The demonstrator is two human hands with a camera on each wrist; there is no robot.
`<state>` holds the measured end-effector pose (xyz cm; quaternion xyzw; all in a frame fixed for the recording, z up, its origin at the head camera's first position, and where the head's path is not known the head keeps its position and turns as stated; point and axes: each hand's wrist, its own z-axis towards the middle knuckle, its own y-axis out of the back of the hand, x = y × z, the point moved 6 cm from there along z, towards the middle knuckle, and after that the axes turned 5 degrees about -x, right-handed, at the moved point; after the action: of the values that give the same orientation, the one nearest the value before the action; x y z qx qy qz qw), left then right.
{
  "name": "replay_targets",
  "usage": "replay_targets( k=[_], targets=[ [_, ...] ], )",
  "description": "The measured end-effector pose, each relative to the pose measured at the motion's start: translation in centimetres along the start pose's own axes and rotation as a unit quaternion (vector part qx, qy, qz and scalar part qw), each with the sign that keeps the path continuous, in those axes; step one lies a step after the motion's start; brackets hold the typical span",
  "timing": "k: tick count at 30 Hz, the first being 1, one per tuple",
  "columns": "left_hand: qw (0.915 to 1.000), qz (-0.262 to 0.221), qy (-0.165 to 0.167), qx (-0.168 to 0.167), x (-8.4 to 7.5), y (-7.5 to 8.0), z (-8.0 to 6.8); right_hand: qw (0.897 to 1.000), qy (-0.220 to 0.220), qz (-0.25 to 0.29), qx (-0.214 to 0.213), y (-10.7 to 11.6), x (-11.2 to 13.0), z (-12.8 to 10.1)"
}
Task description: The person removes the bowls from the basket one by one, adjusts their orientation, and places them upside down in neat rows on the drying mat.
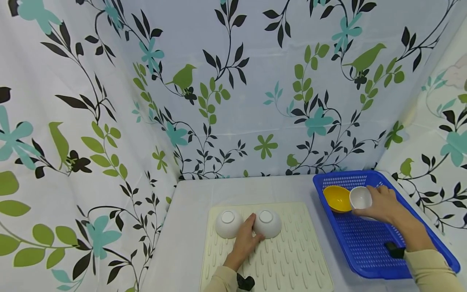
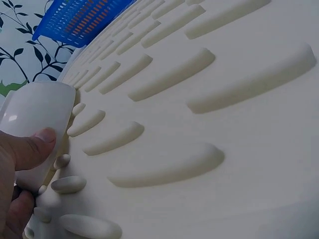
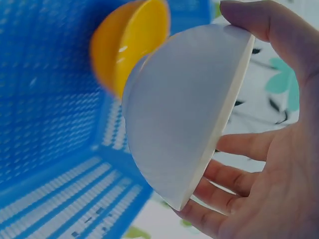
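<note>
Two white bowls lie upside down side by side on a cream ridged mat point(image 1: 292, 259). My left hand point(image 1: 247, 242) is at the right-hand bowl point(image 1: 270, 226), its thumb point(image 2: 40, 142) against the bowl's side and its fingers between the two bowls. The left-hand bowl point(image 1: 227, 229) stands just beside those fingers. Over a blue basket point(image 1: 365, 255), my right hand point(image 1: 383, 205) grips another white bowl point(image 3: 184, 109) by its rim, thumb on one side and fingers on the other. That bowl is tilted, close beside a yellow bowl point(image 1: 336, 199) in the basket.
The mat lies on a white-covered table point(image 1: 182, 243), with the basket to its right. A patterned curtain point(image 1: 233, 101) with leaves and birds hangs behind and along both sides. Dark straps point(image 1: 245, 282) show at the wrists.
</note>
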<state>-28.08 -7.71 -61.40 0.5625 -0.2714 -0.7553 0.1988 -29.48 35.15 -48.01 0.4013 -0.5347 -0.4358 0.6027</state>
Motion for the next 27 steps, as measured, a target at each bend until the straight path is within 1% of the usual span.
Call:
replay_targets(
  k=[4, 7, 10, 15, 18, 21, 23, 24, 27],
  targets=[
    [1.0000, 0.003, 0.003, -0.004, -0.1, 0.3, 0.1, 0.999, 0.010, 0.023, -0.026, 0.9, 2.8, -0.2],
    [0.9999, 0.010, 0.005, -0.007, 0.0, 0.5, 0.2, 0.999, 0.020, 0.024, -0.035, 1.3, 5.0, -0.3],
    [0.9999, 0.015, 0.002, -0.007, -0.1, 0.6, 0.3, 0.999, 0.027, 0.029, -0.036, 1.4, 7.1, -0.6],
    [0.9998, 0.004, 0.019, 0.004, -0.1, 0.8, 0.2, 0.997, 0.044, 0.045, -0.038, 0.9, 10.1, -1.4],
    [0.9992, -0.020, 0.032, 0.010, -0.1, 1.0, 0.0, 0.996, 0.066, 0.045, -0.045, 0.6, 11.7, -2.0],
    [0.9972, -0.060, 0.044, 0.012, -0.1, 1.2, -0.4, 0.994, 0.089, 0.037, -0.050, 0.2, 13.1, -2.5],
    [0.9939, -0.093, 0.059, 0.009, -0.1, 1.3, -0.7, 0.993, 0.103, 0.031, -0.050, -0.1, 14.0, -2.8],
    [0.9925, -0.104, 0.063, 0.005, -0.1, 1.4, -0.8, 0.992, 0.110, 0.029, -0.049, -0.2, 14.4, -2.9],
    [0.9863, -0.138, 0.090, -0.009, 0.0, 1.6, -1.3, 0.991, 0.125, 0.022, -0.046, -0.9, 15.7, -3.2]
  ],
)
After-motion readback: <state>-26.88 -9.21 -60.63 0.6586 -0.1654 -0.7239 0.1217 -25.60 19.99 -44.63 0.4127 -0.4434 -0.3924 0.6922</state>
